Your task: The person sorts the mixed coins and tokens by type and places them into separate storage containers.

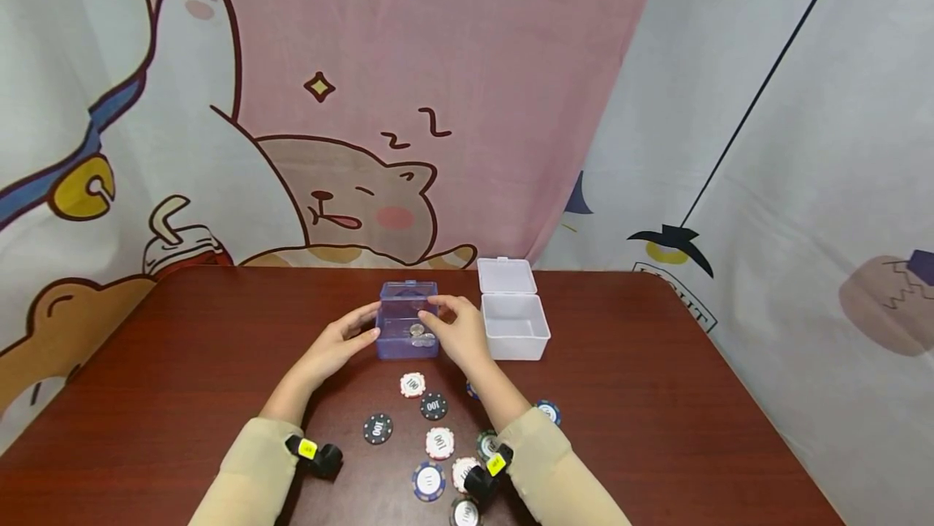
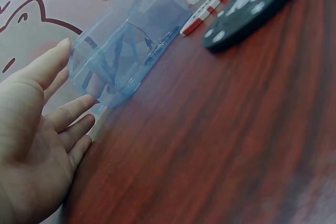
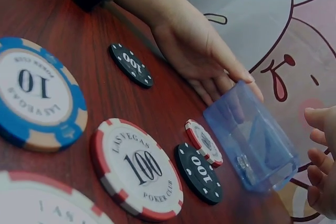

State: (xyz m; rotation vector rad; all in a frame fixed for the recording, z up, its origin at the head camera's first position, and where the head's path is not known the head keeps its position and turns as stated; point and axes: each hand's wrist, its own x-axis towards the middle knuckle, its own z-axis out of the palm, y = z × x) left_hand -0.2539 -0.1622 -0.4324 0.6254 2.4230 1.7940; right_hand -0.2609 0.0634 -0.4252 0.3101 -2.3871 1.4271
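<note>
A see-through blue plastic box (image 1: 397, 348) stands on the table with its lid raised at the back. Several small silvery discs, perhaps coins (image 1: 417, 331), lie inside it, toward the right. My left hand (image 1: 324, 354) is at the box's left side, its thumb touching the edge and its fingers loosely extended, as the left wrist view shows. On the other side is my right hand (image 1: 463, 338), fingers spread and slightly bent. In the right wrist view those right fingers (image 3: 317, 166) appear apart from the box, with nothing held.
A white plastic box (image 1: 516, 350) with a raised lid stands to the right. Poker chips lie in front, among them a red-and-white chip (image 1: 439, 443), a black chip (image 1: 377, 429) and a blue chip (image 1: 428, 481). Behind the table (image 1: 182, 364) hangs a cartoon curtain (image 1: 474, 48).
</note>
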